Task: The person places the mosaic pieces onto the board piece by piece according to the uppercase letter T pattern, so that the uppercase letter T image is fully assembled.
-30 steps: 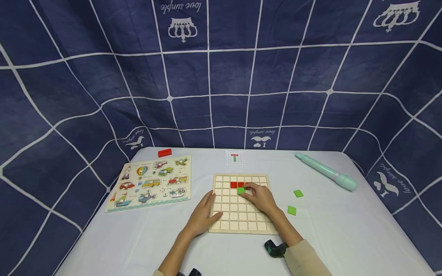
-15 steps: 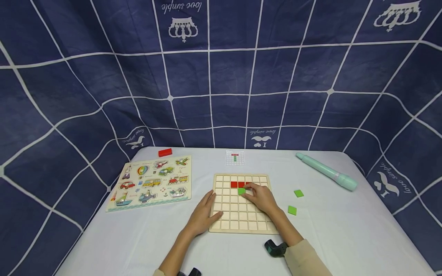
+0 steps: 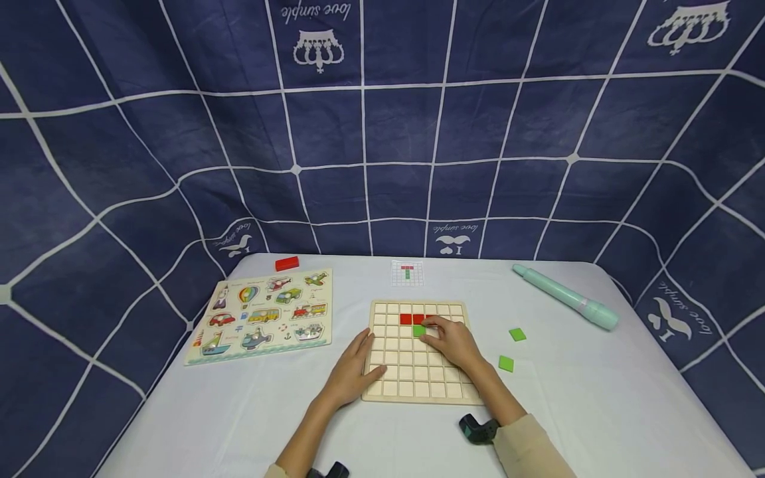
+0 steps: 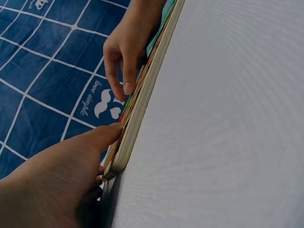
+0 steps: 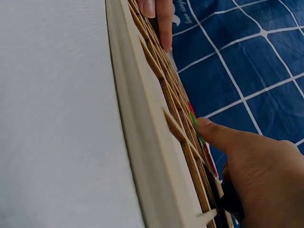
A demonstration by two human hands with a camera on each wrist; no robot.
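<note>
A wooden grid board lies on the white table. In its second row from the far side sits a row of red tiles, the rightmost partly hidden by the right index finger. Just below the middle red tile, a green tile lies in its cell. My right hand pinches this tile between thumb and index finger at its right side; the thumb tip shows beside it in the right wrist view. My left hand rests on the board's left edge, thumb on top and fingers extended along the side.
Two loose green tiles lie right of the board. Behind it is a pattern card with a red and green T. A picture puzzle board and a red block are at left, a mint-green tube at back right.
The green tile, slightly askew a second ago, now sits squarely in its cell. Both hands stay in nearly the same place.
</note>
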